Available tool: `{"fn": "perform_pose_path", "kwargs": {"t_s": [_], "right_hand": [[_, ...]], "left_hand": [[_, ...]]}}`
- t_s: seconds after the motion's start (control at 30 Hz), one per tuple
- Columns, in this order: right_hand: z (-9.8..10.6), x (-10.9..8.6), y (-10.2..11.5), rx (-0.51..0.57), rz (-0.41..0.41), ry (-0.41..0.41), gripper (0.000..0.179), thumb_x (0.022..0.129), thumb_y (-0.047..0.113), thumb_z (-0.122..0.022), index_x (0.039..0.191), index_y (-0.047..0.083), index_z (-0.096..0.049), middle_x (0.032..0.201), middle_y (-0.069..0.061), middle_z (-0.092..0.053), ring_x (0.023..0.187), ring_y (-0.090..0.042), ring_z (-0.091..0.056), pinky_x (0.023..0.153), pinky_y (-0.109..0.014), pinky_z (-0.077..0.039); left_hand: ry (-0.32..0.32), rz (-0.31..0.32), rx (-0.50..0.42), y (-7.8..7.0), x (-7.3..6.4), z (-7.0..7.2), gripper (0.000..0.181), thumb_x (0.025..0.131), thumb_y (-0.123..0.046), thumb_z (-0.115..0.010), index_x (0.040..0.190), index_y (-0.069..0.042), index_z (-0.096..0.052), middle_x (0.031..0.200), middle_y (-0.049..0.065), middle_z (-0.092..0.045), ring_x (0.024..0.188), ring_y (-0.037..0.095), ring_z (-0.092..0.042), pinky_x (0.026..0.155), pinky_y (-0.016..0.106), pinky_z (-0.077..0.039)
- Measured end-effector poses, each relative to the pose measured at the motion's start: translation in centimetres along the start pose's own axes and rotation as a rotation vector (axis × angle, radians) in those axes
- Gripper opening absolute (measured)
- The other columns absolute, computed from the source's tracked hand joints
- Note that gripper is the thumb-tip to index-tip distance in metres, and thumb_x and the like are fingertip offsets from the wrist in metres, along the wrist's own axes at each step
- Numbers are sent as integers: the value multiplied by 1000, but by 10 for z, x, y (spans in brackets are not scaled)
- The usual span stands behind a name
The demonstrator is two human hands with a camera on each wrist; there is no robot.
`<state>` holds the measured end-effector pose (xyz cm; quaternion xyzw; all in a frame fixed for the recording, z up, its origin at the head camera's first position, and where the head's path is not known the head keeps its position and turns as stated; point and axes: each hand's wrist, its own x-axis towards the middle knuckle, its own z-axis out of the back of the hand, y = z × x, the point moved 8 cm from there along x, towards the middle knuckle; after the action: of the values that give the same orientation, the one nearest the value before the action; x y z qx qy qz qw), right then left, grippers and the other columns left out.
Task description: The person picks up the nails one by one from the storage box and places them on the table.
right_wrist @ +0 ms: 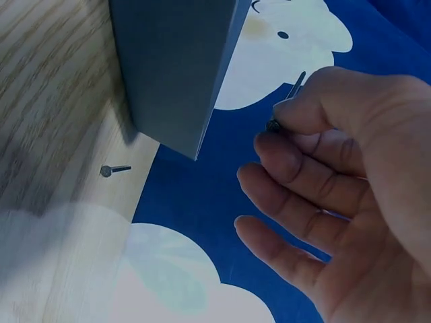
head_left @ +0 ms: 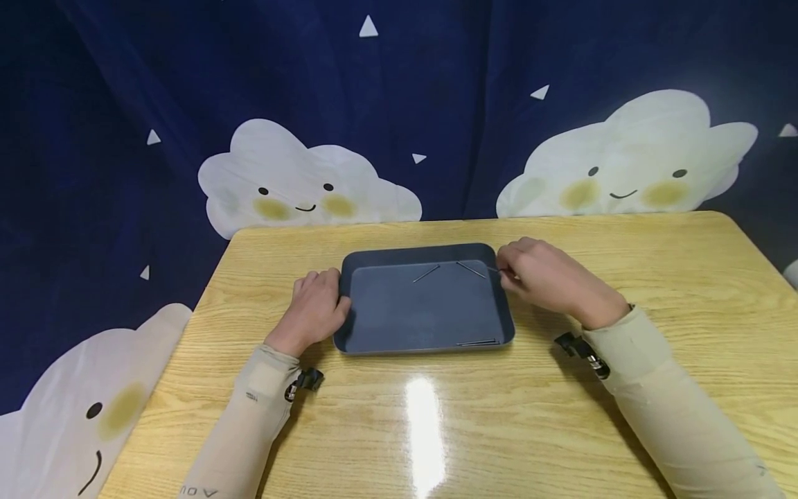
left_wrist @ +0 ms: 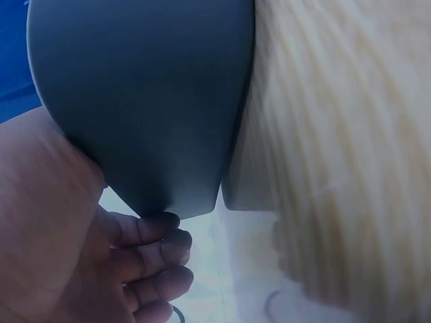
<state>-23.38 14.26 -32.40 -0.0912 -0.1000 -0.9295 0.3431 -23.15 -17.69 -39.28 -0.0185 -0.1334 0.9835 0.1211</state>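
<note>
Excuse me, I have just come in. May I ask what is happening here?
A person is handling thin nails at a dark grey tray on a wooden table. The left hand grips the tray's left side, while the right hand pinches one nail by the right rim. Inside, two nails lie apart toward the far side, and others lie close together near the near right corner. Another nail lies on the table, outside the tray.
</note>
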Motion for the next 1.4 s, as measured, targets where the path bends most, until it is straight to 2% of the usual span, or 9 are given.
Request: {"fn": "perform_pose_path", "kwargs": {"t_s": [0.3,0.63,0.93,1.4], "right_hand": [[7,-1,-5,-11,-6,-70,12,87,2,-65,78,8,-61,70,-1,-61,67,-19,-55,65,-36,-47],[0,-2,-16,2,-58,-26,11,92,4,-61,81,7,-62,74,-2,-62,69,-17,-54,66,-34,-47],[-3,-4,-23,10,-72,-31,13,91,3,-57,79,8,-59,72,-1,-57,66,-15,-51,64,-32,-45],[-6,-6,-34,20,-114,0,13,93,5,-56,81,9,-59,74,-1,-56,66,-15,-52,63,-33,-45]], "left_hand": [[-7,-1,2,-1,0,1,30,103,-26,-50,119,-2,-53,107,15,-61,97,34,-47,99,54,-35],[-6,-6,3,-1,0,1,27,103,-26,-50,116,-2,-53,106,15,-61,96,33,-47,98,53,-35],[-25,-12,2,-2,-2,2,26,101,-25,-52,112,-2,-53,107,16,-62,101,36,-50,103,55,-36],[-15,-7,3,-2,-1,3,26,101,-26,-51,114,-3,-53,107,15,-61,101,35,-49,101,54,-36]]}}
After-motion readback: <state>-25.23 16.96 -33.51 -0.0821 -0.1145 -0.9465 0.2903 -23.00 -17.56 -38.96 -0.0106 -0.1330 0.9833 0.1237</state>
